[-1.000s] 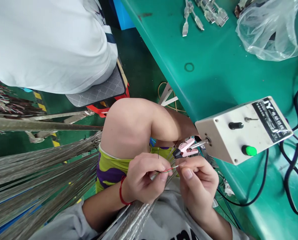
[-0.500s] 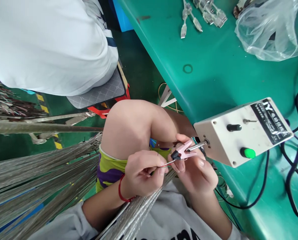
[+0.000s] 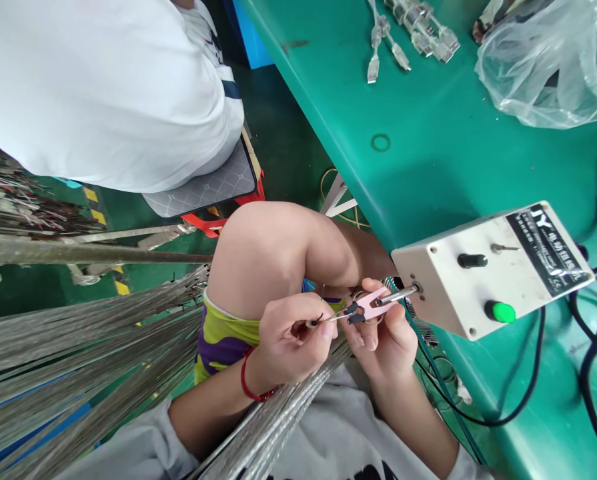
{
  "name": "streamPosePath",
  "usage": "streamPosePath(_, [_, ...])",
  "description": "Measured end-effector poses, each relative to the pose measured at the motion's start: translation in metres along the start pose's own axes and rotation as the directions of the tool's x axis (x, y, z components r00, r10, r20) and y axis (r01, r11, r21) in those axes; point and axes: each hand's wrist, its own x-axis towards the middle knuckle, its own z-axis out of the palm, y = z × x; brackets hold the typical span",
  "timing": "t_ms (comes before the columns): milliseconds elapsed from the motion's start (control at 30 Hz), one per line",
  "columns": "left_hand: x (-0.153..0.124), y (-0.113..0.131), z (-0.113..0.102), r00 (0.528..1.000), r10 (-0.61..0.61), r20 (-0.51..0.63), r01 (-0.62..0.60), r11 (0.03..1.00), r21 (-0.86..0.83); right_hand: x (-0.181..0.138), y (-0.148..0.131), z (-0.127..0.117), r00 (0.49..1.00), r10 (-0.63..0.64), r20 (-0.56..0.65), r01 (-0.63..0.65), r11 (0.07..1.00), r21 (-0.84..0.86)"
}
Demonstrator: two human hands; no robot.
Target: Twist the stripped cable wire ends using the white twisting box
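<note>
My left hand pinches the thin coloured wire ends of a grey cable from the bundle lying across my lap. My right hand squeezes the pink clip that sticks out on a metal shaft from the side of a white box. The wire ends reach into the clip's black-tipped jaws. The box has a black knob, a small toggle and a green button, and sits at the edge of the green table. My bare knee rises just behind both hands.
Many grey cables fan out at the left. Another person in a white shirt sits on a cushioned stool ahead. On the table lie clear connectors, a clear plastic bag and black cords.
My right hand rose from the wire ends to the pink clip and closed on it. My left hand brought the wire ends up into the clip's jaws.
</note>
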Motion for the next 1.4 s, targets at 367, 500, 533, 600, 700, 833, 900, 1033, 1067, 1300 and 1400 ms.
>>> streamPosePath(367, [-0.0040, -0.0041, -0.0012, 0.999, -0.033, -0.019, 0.034, 0.998, 0.045, -0.0004, -0.0012, -0.0023, 1.000, -0.013, -0.003, 0.013, 0.999, -0.048])
streamPosePath(500, [-0.0043, -0.0036, -0.0008, 0.999, -0.023, -0.023, 0.024, 0.999, 0.044, 0.0002, -0.0014, -0.0017, 1.000, -0.003, 0.026, 0.003, 1.000, -0.017])
streamPosePath(533, [-0.0045, -0.0036, -0.0008, 1.000, -0.015, -0.021, 0.016, 0.999, 0.043, 0.0001, -0.0011, -0.0023, 1.000, -0.002, 0.023, 0.003, 1.000, -0.025])
streamPosePath(600, [-0.0052, -0.0035, -0.0009, 1.000, 0.000, -0.024, 0.001, 0.999, 0.047, -0.0005, -0.0003, -0.0039, 1.000, -0.001, 0.007, 0.001, 0.999, -0.051])
streamPosePath(700, [-0.0063, -0.0032, -0.0013, 1.000, 0.014, -0.023, -0.013, 0.998, 0.069, -0.0020, 0.0008, -0.0055, 1.000, 0.008, -0.023, -0.010, 0.996, -0.084])
streamPosePath(833, [-0.0066, -0.0023, -0.0013, 0.999, 0.036, -0.016, -0.034, 0.995, 0.093, -0.0029, 0.0006, -0.0046, 1.000, 0.004, -0.016, -0.005, 0.998, -0.062])
streamPosePath(900, [-0.0062, -0.0015, -0.0012, 0.999, 0.043, -0.016, -0.041, 0.994, 0.102, -0.0027, 0.0000, -0.0040, 1.000, 0.003, -0.004, -0.003, 0.999, -0.046])
streamPosePath(1033, [-0.0046, -0.0002, -0.0015, 0.999, 0.037, -0.011, -0.036, 0.992, 0.117, -0.0022, -0.0004, -0.0041, 0.999, 0.009, -0.033, -0.012, 0.997, -0.075])
streamPosePath(1067, [-0.0041, 0.0000, -0.0016, 0.999, 0.041, -0.011, -0.039, 0.992, 0.120, -0.0021, -0.0003, -0.0040, 0.999, 0.007, -0.036, -0.010, 0.997, -0.079])
streamPosePath(1300, [-0.0020, 0.0010, -0.0005, 0.998, 0.062, -0.016, -0.059, 0.988, 0.145, -0.0019, -0.0021, 0.0000, 1.000, -0.012, 0.003, 0.012, 0.999, -0.043])
streamPosePath(1400, [-0.0028, 0.0011, -0.0005, 0.998, 0.058, -0.023, -0.054, 0.988, 0.144, -0.0017, -0.0020, -0.0022, 1.000, -0.003, -0.011, 0.002, 0.997, -0.078])
